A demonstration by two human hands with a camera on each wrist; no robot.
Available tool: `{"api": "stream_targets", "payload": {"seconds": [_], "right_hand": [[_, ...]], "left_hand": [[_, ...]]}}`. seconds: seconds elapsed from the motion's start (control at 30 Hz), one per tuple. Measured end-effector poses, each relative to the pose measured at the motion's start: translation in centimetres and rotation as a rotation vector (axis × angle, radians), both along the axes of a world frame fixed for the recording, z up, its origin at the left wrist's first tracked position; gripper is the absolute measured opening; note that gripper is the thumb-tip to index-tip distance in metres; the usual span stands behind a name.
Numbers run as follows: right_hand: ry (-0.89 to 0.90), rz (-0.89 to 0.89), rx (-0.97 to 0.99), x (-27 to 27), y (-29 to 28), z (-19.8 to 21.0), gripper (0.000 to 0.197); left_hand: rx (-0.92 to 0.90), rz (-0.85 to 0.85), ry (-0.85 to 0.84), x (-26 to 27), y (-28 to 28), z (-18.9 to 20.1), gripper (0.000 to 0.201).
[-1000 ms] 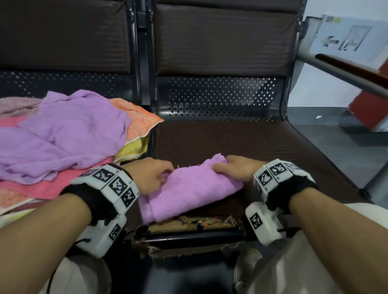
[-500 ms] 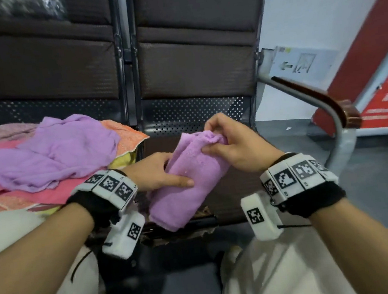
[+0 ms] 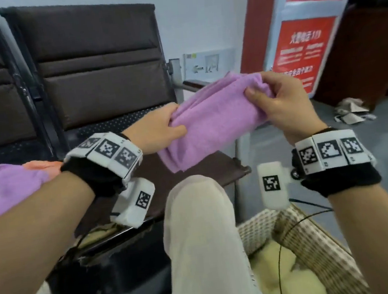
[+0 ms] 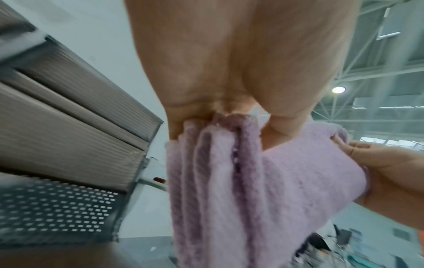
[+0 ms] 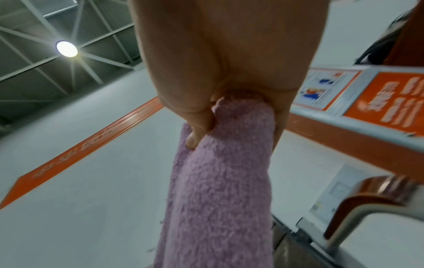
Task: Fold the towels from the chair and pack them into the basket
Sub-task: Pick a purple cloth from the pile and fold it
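Two hands hold a folded purple towel up in the air.

The left hand grips one end of the towel, with the thumb on top and the fingers curled under it. The right hand pinches the other end, at about 2 o'clock from the left hand, with thumb and fingers closed on the cloth. The towel is folded in layers and hangs between the hands, above the brown chair and the person's knee. The basket sits on the floor at 5 o'clock, below the right wrist, with something pale yellow inside. More towels lie on the next seat at 9 o'clock, a purple one on top and an orange one just behind it.
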State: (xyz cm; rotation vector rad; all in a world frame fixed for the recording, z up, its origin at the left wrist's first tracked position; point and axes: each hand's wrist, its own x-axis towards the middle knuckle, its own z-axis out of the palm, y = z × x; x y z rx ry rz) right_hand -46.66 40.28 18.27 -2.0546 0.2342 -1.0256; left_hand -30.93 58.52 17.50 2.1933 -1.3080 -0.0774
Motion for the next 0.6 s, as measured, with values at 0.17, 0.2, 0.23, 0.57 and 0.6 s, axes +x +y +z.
{"api": "stream_targets", "payload": {"seconds": [0.17, 0.2, 0.23, 0.57, 0.6], "right_hand": [[0.016, -0.205, 0.101, -6.7, -6.6, -5.8, 0.015], [0.044, -0.238, 0.12, -8.0, -7.7, -7.4, 0.016], [0.081, -0.274, 0.135, -9.3, -8.6, -9.1, 0.016], [0.537, -0.383, 0.318, -18.6, -9.6, -27.0, 0.021], [0.586, -0.378, 0.326, -19.2, -9.4, -28.1, 0.021]], "left_hand": [[0.22, -0.213, -0.093, -3.8, -10.1, -2.2, 0.011], [0.282, -0.251, -0.088, -4.7, -12.0, -3.5, 0.019], [0.34, -0.287, -0.078, -5.7, -13.7, -4.9, 0.023], [0.687, -0.426, 0.174, -14.0, -18.5, -25.2, 0.047], [0.712, -0.448, 0.223, -14.7, -18.4, -26.7, 0.056]]}}
